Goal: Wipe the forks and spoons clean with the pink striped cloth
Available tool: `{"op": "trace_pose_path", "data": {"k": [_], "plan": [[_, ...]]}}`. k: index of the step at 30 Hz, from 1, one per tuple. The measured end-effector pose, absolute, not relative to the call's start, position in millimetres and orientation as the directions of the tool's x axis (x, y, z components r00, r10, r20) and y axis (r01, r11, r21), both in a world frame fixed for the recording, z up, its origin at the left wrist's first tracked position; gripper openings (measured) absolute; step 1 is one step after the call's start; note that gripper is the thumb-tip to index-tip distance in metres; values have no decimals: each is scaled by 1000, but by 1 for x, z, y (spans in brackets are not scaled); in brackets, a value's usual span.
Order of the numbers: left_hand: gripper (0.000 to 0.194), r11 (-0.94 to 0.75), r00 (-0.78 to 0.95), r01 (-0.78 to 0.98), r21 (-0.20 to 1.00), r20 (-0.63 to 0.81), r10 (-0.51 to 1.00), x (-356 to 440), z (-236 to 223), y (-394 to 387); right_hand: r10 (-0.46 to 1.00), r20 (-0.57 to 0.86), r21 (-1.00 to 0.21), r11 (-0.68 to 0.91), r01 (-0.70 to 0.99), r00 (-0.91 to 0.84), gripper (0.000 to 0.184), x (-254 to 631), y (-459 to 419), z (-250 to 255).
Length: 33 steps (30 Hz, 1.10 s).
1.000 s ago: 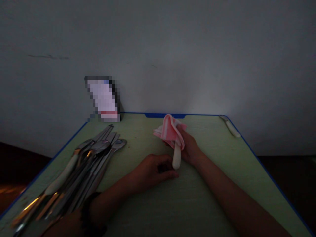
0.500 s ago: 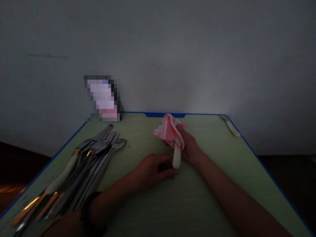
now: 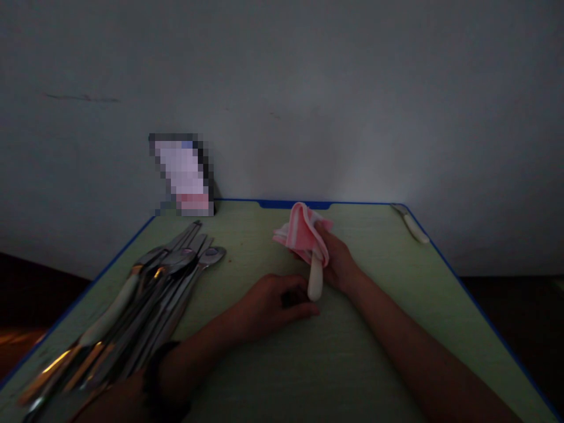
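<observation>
A pink-and-white cloth is folded over the upper part of a piece of cutlery, hiding its head. Only its white handle shows, pointing down towards me. My right hand is closed around the cloth and the cutlery inside it, from the right side. At the lower end of the handle, my left hand has its thumb and fingers curled around the tip in a grip. A dark beaded band circles my left wrist.
Left of my arms lies a pile of cutlery, with spoons and several metal and white handles. One white-handled utensil rests near the far right edge. A blurred-out upright device leans at the back left. The blue-edged table meets a grey wall.
Almost nothing differs. Both hands, the cloth and the handle keep the same positions; the view has shifted very slightly.
</observation>
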<state>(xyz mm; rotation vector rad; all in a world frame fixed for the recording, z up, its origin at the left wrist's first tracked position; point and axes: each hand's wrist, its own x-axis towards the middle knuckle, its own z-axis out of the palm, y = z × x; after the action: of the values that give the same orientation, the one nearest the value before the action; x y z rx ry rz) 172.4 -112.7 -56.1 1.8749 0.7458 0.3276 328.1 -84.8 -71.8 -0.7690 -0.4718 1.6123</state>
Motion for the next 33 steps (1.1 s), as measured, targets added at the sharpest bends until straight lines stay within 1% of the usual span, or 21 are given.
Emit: {"op": "trace_pose_path", "data": {"k": [5, 8, 11, 14, 16, 19, 22, 24, 27, 29, 33], "plan": [[16, -276, 761, 350, 895, -100, 641, 172, -55, -114, 979, -197, -707, -175, -685, -47, 28, 327, -85, -72], [23, -238, 753, 337, 911, -109, 649, 172, -53, -115, 987, -155, -736, -83, -672, 47, 29, 324, -85, -73], [18, -227, 741, 364, 903, -133, 658, 173, -50, -115, 981, -105, -783, 21, -621, 166, 28, 323, -86, -75], [24, -253, 739, 374, 892, -121, 663, 174, -48, -115, 983, -90, -805, 24, -593, 163, 24, 324, -85, -77], [27, -249, 727, 361, 899, -104, 678, 174, -48, -115, 987, -114, -780, -17, -626, 116, 19, 327, -85, -76], [29, -200, 680, 348, 916, -99, 727, 174, -48, -113, 987, -161, -711, -94, -697, 31, 10, 331, -83, -73], [25, -146, 670, 329, 933, -122, 732, 174, -48, -112, 980, -196, -670, -147, -728, -17, 8, 331, -83, -71], [21, -143, 681, 314, 939, -118, 722, 175, -48, -112, 976, -217, -652, -160, -741, -19, 14, 330, -83, -70], [22, -165, 684, 308, 937, -97, 723, 175, -49, -113, 968, -246, -597, -187, -780, -44, 30, 328, -83, -68], [27, -162, 671, 325, 932, -106, 734, 175, -50, -113, 969, -232, -553, -204, -808, -86, 37, 329, -83, -66], [38, -148, 626, 374, 915, -131, 769, 176, -55, -113, 971, -200, -468, -214, -857, -133, 41, 333, -83, -63]]}}
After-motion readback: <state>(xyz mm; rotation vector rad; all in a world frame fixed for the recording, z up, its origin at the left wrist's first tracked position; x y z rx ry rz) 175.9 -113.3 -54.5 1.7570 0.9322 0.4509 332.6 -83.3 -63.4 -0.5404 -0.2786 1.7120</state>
